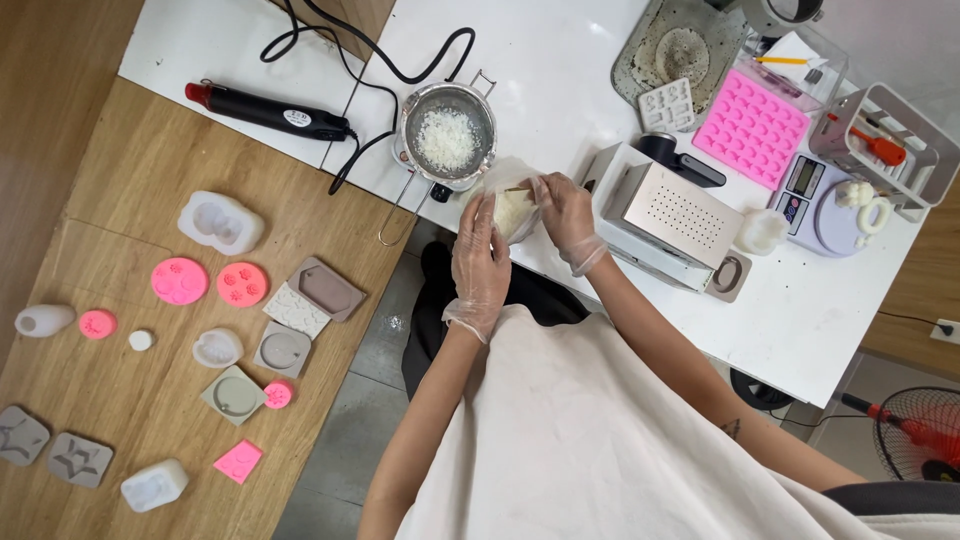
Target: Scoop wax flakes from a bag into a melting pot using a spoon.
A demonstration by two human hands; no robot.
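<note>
Both my hands wear thin clear gloves and hold a clear plastic bag of white flakes (513,206) at the white table's near edge. My left hand (480,258) cups the bag from the left and below. My right hand (567,214) pinches its right side near the top. Just beyond the bag stands a small metal pot (449,135) with a heap of the same white flakes inside and a wire handle hanging toward me.
A black heat gun (268,110) with its cord lies left of the pot. A perforated metal box (672,215), a pink mould tray (751,130), a scale (822,200) and a white organiser (885,140) stand to the right. Several pink, white and grey moulds (240,285) cover the wooden table (130,190).
</note>
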